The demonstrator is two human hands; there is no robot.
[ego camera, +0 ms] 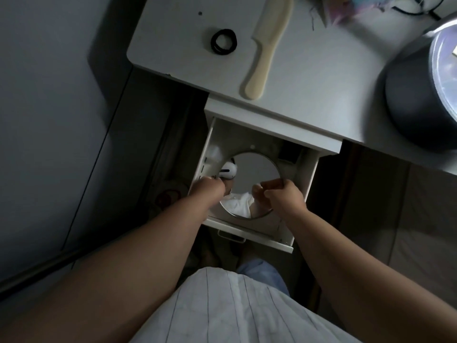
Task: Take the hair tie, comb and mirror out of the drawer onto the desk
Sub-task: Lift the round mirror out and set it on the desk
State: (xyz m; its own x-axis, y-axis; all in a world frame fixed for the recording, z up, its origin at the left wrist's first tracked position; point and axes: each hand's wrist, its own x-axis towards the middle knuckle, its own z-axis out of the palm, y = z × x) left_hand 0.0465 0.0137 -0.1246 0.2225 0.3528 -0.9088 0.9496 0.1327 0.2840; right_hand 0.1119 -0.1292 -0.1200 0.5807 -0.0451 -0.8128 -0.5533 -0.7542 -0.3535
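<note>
A round mirror [257, 169] lies in the open white drawer [252, 235] below the desk edge. My left hand [206, 190] is closed on the mirror's left rim. My right hand [284, 194] pinches its right rim with fingers curled over the edge. On the white desk [309, 78], the black hair tie [223, 42] lies flat near the left end. The cream comb [265, 49] lies beside it to the right, handle toward me.
A large dark round pot with a shiny lid [425, 90] stands at the desk's right end. Cables and colourful clutter [351, 8] sit at the back. Grey wall [49, 95] is on the left, dark floor around the drawer.
</note>
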